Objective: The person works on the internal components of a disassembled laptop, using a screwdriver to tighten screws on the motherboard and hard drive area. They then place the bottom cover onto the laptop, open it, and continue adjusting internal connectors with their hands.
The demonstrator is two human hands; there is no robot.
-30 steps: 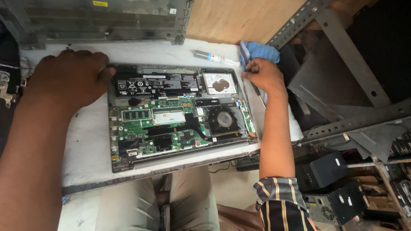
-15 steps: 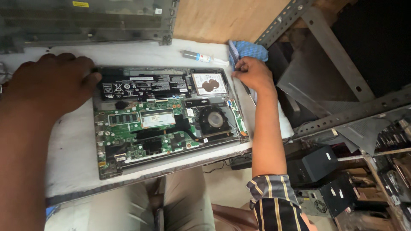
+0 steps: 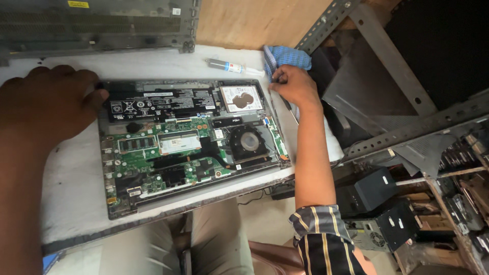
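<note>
Lying open-bellied on the white tabletop [image 3: 71, 173], an opened laptop [image 3: 188, 147] shows its green circuit board, a long black battery [image 3: 160, 102] along the far edge, a round cooling fan [image 3: 248, 142] and a silver hard drive [image 3: 242, 98] in the far right corner. The left hand [image 3: 48, 104] rests flat at the laptop's far left corner, palm down, fingers [image 3: 76, 76] together and bent slightly over the tabletop, the thumb touching the left end of the battery; it grips nothing. The right hand [image 3: 294, 86] sits at the far right corner, just beside the hard drive, its fingers curled in around a thin dark tool [image 3: 289, 108] whose shaft runs down past the wrist along the laptop's right edge; the tip is hidden by the hand. A blue checked cloth [image 3: 286, 57] lies bunched just beyond that hand, touching its knuckles. A small grey syringe-like tube [image 3: 232, 66] lies on the tabletop near the cloth, apart from both hands. The removed grey bottom cover [image 3: 97, 23] lies across the far side of the tabletop.
</note>
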